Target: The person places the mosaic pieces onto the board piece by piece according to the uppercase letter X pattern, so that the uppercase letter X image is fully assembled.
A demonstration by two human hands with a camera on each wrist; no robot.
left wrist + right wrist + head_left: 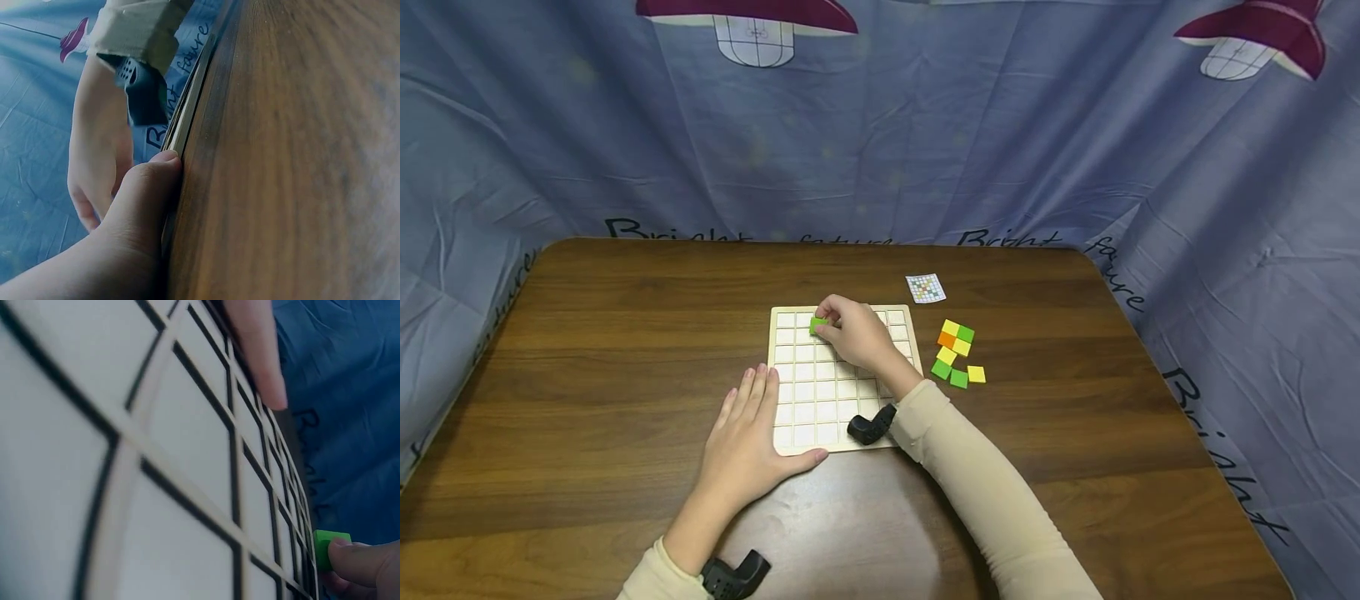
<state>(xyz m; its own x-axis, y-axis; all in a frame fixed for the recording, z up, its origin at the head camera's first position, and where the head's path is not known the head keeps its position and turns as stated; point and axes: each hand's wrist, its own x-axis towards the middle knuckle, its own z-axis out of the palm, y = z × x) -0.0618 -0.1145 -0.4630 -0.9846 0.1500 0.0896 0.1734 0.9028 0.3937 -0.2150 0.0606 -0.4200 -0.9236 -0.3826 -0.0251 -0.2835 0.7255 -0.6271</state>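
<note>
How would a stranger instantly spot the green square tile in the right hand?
On the brown wood-grained table lies a flat, pale gridded board. Near its far edge, the right hand pinches the green square tile. Unlike the other green tiles, loose right of the board, it is held.

A brown wooden tabletop (587, 358) had rounded far corners, grain running from side to side, and a pale sheen near the middle of its front. Creased blue cloth (880, 150) hung beyond the tabletop's far edge and along its left and right sides. High above that far edge, the cloth bore two dark red lamp pictures (748, 15), one left of the tabletop's middle, one toward its right corner. Black lettering (1182, 387), including "Bright", followed the tabletop's outline.
</note>
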